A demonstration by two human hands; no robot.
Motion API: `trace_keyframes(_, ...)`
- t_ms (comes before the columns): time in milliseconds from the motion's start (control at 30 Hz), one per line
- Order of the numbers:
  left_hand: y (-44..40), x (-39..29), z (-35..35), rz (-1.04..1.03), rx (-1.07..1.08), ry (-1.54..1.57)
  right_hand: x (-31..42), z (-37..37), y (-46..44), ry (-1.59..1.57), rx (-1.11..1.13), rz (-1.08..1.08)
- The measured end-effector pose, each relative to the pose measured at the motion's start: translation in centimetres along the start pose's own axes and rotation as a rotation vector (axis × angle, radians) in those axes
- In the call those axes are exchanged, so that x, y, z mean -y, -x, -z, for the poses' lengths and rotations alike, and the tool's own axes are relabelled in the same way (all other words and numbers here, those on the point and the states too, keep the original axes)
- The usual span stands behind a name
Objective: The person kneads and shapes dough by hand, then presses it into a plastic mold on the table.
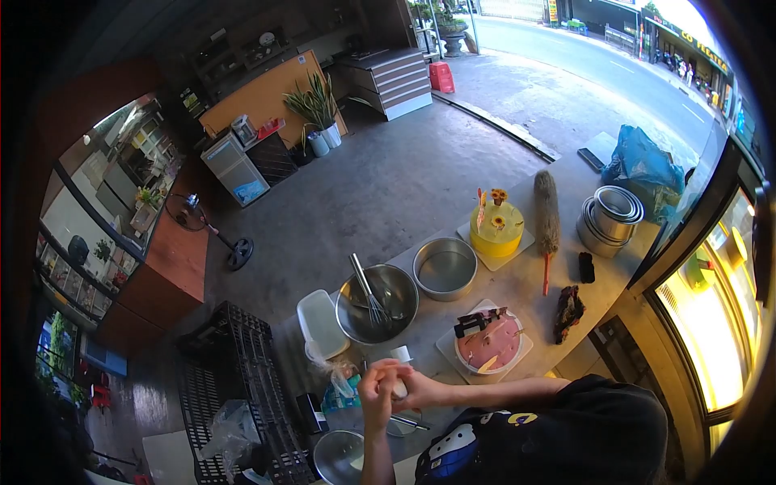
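Note:
My left hand (378, 394) and my right hand (418, 390) meet at the bottom centre, fingers bent and pressed together. A small pale thing (399, 390) shows between them, too small to name. Just above my fingers is a small white object (402, 353). Behind it, a steel bowl (388, 327) holds a whisk (374, 305). A pink cake (491, 343) with dark decorations stands on a white board to the right. Left of my hands lies a clear and teal plastic bag (343, 388). Below them is another bowl (339, 454), partly cut off.
On the table (517, 279) are a round pan (445, 268), a yellow cake (495, 232), a duster (547, 214), nested tins (612, 218) and a blue bag (643, 162). A white container (322, 323) stands left of the steel bowl, near a black crate (242, 388).

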State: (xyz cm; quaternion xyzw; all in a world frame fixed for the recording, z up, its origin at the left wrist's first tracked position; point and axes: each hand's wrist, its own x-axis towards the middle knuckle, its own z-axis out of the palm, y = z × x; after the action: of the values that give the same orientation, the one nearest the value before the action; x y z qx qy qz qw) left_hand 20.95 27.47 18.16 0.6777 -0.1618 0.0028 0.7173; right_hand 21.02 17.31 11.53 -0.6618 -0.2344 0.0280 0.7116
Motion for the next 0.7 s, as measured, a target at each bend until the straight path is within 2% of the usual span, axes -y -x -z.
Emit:
trace_keyframes(33,-0.2,0.6,0.0,0.095,0.013,0.003,-0.3,0.2,0.3,0.019,0.053,-0.147)
trace_keyframes(67,-0.3,1.3,-0.1,0.190,0.027,0.006,-0.5,0.4,0.7,0.021,0.052,-0.147)
trace_keyframes(100,-0.3,1.9,-0.3,0.234,-0.078,0.088,0.7,0.6,0.9,0.082,0.007,-0.185)
trace_keyframes(133,-0.3,2.5,-0.7,0.234,-0.077,0.090,1.3,0.8,1.1,0.144,-0.039,-0.222)
trace_keyframes(167,-0.2,3.1,-1.0,0.212,-0.215,0.095,0.3,1.1,1.1,0.194,0.011,-0.375)
trace_keyframes(200,-0.1,3.7,-1.3,0.188,-0.354,0.099,0.3,1.1,1.1,0.194,0.010,-0.375)
trace_keyframes(267,0.1,4.7,-1.6,0.226,-0.372,0.163,0.4,0.9,1.1,0.398,-0.029,-0.318)
trace_keyframes(300,0.2,4.9,-2.0,0.282,-0.503,0.275,0.2,0.7,1.3,0.398,-0.027,-0.319)
trace_keyframes(333,0.3,5.1,-2.1,0.339,-0.635,0.388,-0.1,0.4,1.7,0.548,-0.053,-0.177)
trace_keyframes(367,0.4,5.8,-1.8,0.354,-0.631,0.490,-0.3,0.0,2.1,0.695,-0.078,-0.032)
trace_keyframes(400,0.6,7.3,-1.2,0.355,-0.634,0.490,-0.6,-0.3,2.3,0.694,-0.076,-0.032)
trace_keyframes(467,0.8,10.0,0.1,0.600,-0.710,0.720,-1.0,-1.0,2.4,0.925,-0.065,0.071)
trace_keyframes(500,1.0,9.9,0.4,0.674,-0.789,0.570,-1.2,-1.2,2.7,0.925,-0.065,0.072)
trace_keyframes(533,1.2,10.1,0.8,0.671,-0.790,0.570,-1.3,-1.5,2.9,0.786,-0.052,-0.019)
trace_keyframes(567,1.6,10.4,1.3,0.653,-0.785,0.638,-1.3,-1.6,3.1,0.645,-0.038,-0.108)
trace_keyframes(600,1.6,10.0,1.4,0.634,-0.780,0.706,-0.8,-1.4,3.0,0.644,-0.035,-0.106)
trace_keyframes(667,1.6,8.9,1.3,0.644,-0.861,0.714,0.5,-0.9,2.8,0.441,-0.039,-0.173)
trace_keyframes(700,1.7,8.5,1.4,0.561,-0.837,0.788,0.5,-0.7,2.7,0.440,-0.039,-0.172)
